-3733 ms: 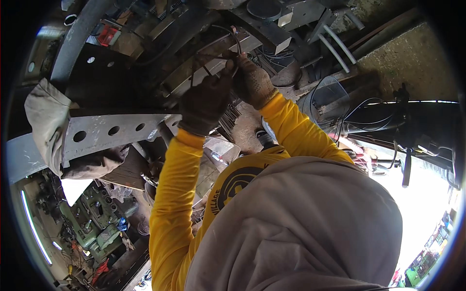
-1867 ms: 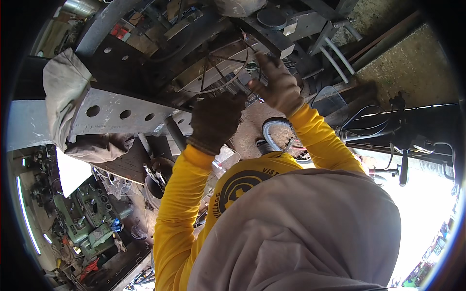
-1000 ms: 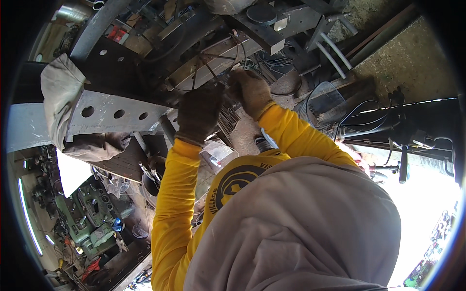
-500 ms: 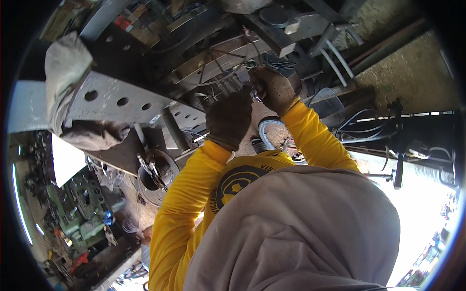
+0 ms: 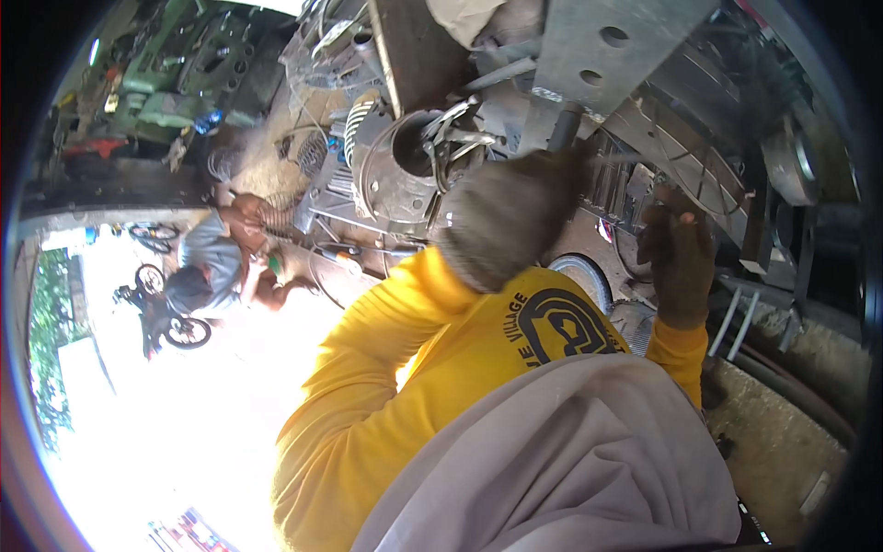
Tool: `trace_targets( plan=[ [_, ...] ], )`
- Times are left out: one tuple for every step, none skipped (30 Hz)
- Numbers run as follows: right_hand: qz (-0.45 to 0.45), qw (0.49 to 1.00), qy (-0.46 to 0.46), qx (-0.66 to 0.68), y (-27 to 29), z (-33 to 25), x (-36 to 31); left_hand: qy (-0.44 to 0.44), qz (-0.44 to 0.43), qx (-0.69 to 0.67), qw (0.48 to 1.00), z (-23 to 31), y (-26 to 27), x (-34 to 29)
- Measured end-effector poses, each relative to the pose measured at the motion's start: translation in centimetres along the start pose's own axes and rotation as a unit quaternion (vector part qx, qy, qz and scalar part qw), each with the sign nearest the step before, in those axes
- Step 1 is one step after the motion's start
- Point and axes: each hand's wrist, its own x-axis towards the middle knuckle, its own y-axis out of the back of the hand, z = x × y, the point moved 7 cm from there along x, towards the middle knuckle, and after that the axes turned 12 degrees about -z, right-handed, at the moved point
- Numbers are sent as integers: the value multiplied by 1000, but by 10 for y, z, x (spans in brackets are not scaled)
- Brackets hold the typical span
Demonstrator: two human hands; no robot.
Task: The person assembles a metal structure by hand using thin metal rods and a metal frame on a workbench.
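My left hand point(image 5: 510, 221), in a dark work glove, is raised beside a holed steel beam point(image 5: 635, 69), its fingers closed and blurred. A thin pale streak runs from its fingertips toward the right; I cannot make out what it is. My right hand point(image 5: 679, 262), also gloved, is upright at the right with its fingers curled; whatever it may hold is hidden. Left of my left hand is a round metal drum point(image 5: 377, 189), with metal clamp-like tools point(image 5: 451, 138) across its opening. A short dark tube point(image 5: 566, 124) sticks out below the beam.
A person point(image 5: 207, 262) crouches at the left near a coiled spring point(image 5: 280, 213). Behind them stands a motorbike point(image 5: 166, 313) in bright light. Green machinery point(image 5: 184, 69) fills the upper left. Two pale rods point(image 5: 736, 322) and a round metal pan point(image 5: 789, 161) are at the right.
My view has swung left, bringing the crouching person and motorbike into sight. My hands, close together before, are now apart, the left one nearer the drum.
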Motion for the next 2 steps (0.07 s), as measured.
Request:
trace_targets(
  plan=[
    [-18, 1000, -4, 6, -5, 4, 3, 41, 26, 20, 999, -15, 23, -14],
    [-35, 999, -8, 14, -11, 11, 6, 81, 49, 42, 995, -30, 46, -28]
  ],
)
